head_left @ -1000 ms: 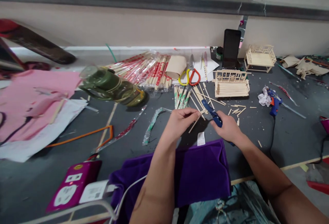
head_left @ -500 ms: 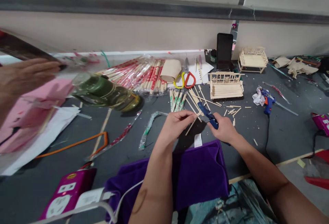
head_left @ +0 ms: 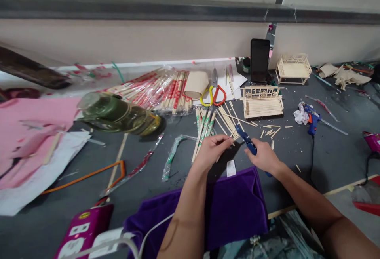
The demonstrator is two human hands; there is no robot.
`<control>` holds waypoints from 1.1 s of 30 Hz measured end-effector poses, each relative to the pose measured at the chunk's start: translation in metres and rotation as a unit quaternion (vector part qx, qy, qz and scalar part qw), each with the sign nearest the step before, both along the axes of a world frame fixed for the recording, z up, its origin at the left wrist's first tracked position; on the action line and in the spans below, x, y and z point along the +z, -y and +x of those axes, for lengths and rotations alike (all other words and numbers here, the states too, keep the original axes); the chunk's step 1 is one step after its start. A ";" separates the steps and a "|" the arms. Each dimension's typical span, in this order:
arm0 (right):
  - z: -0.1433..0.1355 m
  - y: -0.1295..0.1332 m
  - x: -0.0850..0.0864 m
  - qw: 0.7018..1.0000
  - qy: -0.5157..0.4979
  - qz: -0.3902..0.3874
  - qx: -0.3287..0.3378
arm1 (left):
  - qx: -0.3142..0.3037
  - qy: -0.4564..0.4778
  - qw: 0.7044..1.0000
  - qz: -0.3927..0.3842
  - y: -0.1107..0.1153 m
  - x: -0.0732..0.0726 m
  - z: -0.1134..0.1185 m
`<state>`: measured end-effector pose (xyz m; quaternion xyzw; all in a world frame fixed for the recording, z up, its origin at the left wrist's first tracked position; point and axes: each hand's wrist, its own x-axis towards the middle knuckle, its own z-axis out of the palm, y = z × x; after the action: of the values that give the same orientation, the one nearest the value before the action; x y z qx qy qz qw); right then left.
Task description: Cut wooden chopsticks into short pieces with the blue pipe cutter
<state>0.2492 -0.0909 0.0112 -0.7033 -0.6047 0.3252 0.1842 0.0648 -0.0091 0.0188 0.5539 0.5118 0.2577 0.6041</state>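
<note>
My left hand [head_left: 216, 148] pinches a thin wooden stick just left of a blue hand tool [head_left: 246, 138]. That tool is gripped in my right hand [head_left: 263, 155], its head pointing up and left toward the sticks. Loose thin sticks [head_left: 227, 118] lie on the dark table right behind my hands, with short cut pieces [head_left: 271, 132] to their right. Behind them stands a small bench made of sticks [head_left: 263, 106]. A second small wooden bench [head_left: 293, 71] is farther back on the right. Purple cloth [head_left: 234, 211] lies under my forearms.
A green bottle [head_left: 118, 114] lies on its side at the left. Red-handled scissors [head_left: 219, 94], wrapped chopsticks [head_left: 148, 88] and a phone [head_left: 259, 61] are at the back. A blue glue gun [head_left: 313, 120] lies right. A magenta power box [head_left: 84, 231] is front left.
The other person's hand at the far left has gone out of view. My hands and the blue tool have shifted slightly right and down in the view.
</note>
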 end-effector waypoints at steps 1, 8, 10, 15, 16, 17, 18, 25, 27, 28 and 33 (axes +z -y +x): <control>0.000 0.000 0.000 1.000 0.004 0.000 0.001 | -0.001 -0.002 1.000 -0.002 0.000 -0.001 -0.001; -0.001 0.001 0.002 0.999 0.036 -0.022 0.013 | -0.004 0.006 1.000 -0.004 0.000 -0.007 -0.003; -0.001 0.001 0.003 0.998 0.044 -0.030 0.015 | -0.008 0.006 1.000 -0.008 0.000 -0.008 -0.004; 0.000 0.003 0.006 0.998 0.035 -0.037 0.024 | -0.017 0.005 1.000 -0.017 0.001 -0.008 -0.006; 0.000 0.003 0.007 0.998 0.032 -0.040 0.025 | -0.017 0.005 1.000 -0.018 0.001 -0.008 -0.006; 0.000 0.003 0.007 0.998 0.030 -0.042 0.025 | -0.016 0.006 1.000 -0.018 0.002 -0.008 -0.005; 0.000 0.003 0.007 0.998 0.028 -0.044 0.024 | -0.014 0.008 1.000 -0.018 0.002 -0.007 -0.005; 0.002 0.004 -0.001 0.998 0.034 -0.041 0.013 | 0.002 0.020 1.000 -0.015 0.005 -0.006 0.000; 0.003 0.004 -0.004 0.998 0.047 -0.038 0.007 | 0.003 0.020 1.000 -0.020 0.005 -0.005 0.001; 0.003 0.004 -0.006 0.998 0.053 -0.038 0.007 | 0.001 0.019 1.000 -0.023 0.005 -0.005 0.001; 0.003 0.008 -0.003 0.998 0.042 -0.047 0.020 | 0.014 0.016 0.999 -0.035 0.001 -0.009 -0.002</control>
<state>0.2526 -0.0987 0.0082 -0.7119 -0.6101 0.3272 0.1184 0.0632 -0.0099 0.0102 0.5211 0.5180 0.2570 0.6277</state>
